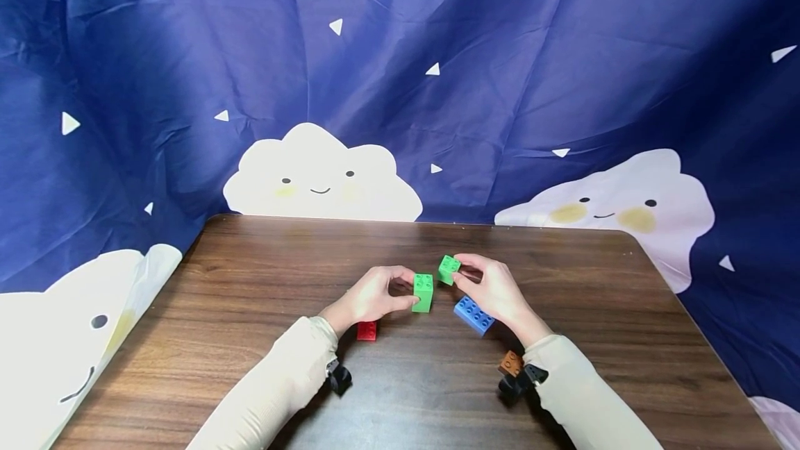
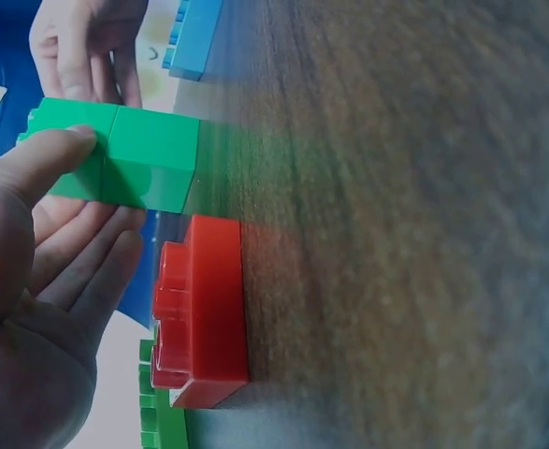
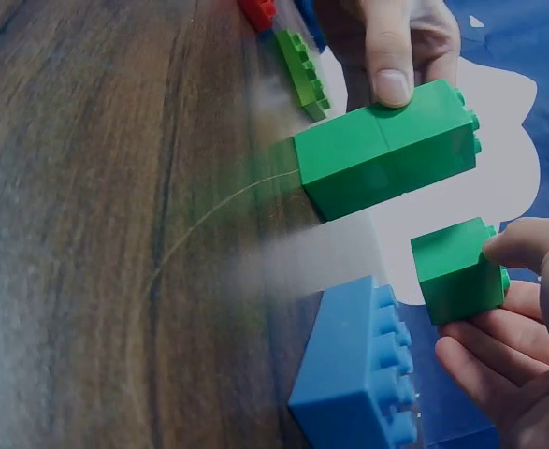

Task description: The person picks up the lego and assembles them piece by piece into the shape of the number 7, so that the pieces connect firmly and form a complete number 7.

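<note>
My left hand [image 1: 373,295] pinches a stack of two green bricks [image 1: 422,293] between thumb and fingers, studs up; the seam between them shows in the left wrist view [image 2: 115,154]. Just to the right, my right hand [image 1: 496,292] pinches a single green brick [image 1: 448,269] by its side, apart from the stack. In the right wrist view that single brick [image 3: 458,271] is beside the lower part of the picture's green stack [image 3: 386,148]. A blue brick [image 1: 474,314] lies on the table by my right hand, and a red brick [image 1: 367,330] by my left wrist.
An orange-brown brick [image 1: 510,363] lies on the wooden table [image 1: 412,380] beside my right sleeve. A lighter green brick [image 3: 303,77] stands beyond the left hand in the right wrist view, near the red brick [image 3: 258,13]. A blue cloth [image 1: 400,75] with clouds hangs behind the table.
</note>
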The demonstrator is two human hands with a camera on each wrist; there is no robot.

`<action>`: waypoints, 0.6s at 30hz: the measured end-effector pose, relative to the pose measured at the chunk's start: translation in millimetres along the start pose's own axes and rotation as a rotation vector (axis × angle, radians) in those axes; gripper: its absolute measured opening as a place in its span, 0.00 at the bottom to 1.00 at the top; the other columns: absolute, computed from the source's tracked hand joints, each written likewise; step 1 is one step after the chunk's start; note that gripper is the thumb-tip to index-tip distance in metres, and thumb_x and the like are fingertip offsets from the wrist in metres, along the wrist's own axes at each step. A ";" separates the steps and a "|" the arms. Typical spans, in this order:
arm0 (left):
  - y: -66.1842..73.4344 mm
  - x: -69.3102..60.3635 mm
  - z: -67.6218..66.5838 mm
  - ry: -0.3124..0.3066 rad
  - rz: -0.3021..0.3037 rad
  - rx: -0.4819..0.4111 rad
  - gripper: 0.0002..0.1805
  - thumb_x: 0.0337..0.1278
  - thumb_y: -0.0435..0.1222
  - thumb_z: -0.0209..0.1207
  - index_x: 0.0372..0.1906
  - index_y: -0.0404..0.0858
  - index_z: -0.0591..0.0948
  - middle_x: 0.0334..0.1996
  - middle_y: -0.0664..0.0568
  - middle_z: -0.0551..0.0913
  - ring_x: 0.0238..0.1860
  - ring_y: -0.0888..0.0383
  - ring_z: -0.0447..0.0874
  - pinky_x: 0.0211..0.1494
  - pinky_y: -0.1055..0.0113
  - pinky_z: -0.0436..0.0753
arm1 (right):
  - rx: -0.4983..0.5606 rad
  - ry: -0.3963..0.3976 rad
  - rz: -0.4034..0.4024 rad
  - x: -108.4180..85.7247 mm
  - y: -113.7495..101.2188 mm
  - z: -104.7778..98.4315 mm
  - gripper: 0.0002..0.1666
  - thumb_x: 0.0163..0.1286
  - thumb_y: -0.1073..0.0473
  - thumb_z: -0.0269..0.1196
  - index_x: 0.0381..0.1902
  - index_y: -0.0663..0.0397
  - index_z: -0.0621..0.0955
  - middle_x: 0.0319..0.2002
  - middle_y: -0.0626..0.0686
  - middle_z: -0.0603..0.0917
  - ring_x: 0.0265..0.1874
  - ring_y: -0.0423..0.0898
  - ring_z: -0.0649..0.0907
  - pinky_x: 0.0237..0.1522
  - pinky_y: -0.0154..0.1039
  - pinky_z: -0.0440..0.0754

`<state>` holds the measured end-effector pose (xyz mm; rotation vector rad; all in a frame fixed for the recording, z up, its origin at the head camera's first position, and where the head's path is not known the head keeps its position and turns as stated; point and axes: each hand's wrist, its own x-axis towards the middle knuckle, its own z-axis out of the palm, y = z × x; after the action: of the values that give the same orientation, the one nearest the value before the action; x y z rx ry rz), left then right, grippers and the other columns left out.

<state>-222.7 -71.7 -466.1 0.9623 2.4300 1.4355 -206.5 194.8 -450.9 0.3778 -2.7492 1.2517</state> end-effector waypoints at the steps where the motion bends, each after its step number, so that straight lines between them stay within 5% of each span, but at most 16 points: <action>1: -0.4 0.1 0.3 0.000 -0.002 -0.004 0.12 0.64 0.30 0.73 0.50 0.31 0.87 0.46 0.42 0.92 0.50 0.49 0.93 0.60 0.55 0.91 | 0.007 0.002 -0.005 -0.9 0.3 -0.6 0.24 0.74 0.64 0.69 0.65 0.67 0.83 0.58 0.66 0.90 0.56 0.61 0.91 0.60 0.54 0.89; 18: 2.8 -0.7 -0.6 -0.001 -0.028 -0.015 0.13 0.64 0.30 0.73 0.50 0.31 0.87 0.46 0.43 0.93 0.49 0.53 0.93 0.58 0.63 0.91 | 0.056 0.011 -0.044 -9.7 -10.3 -13.3 0.24 0.74 0.67 0.70 0.65 0.70 0.82 0.58 0.69 0.88 0.56 0.63 0.90 0.60 0.54 0.89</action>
<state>-221.2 -71.6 -463.6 0.9214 2.4183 1.4413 -194.6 200.1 -436.5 0.4332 -2.6863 1.3183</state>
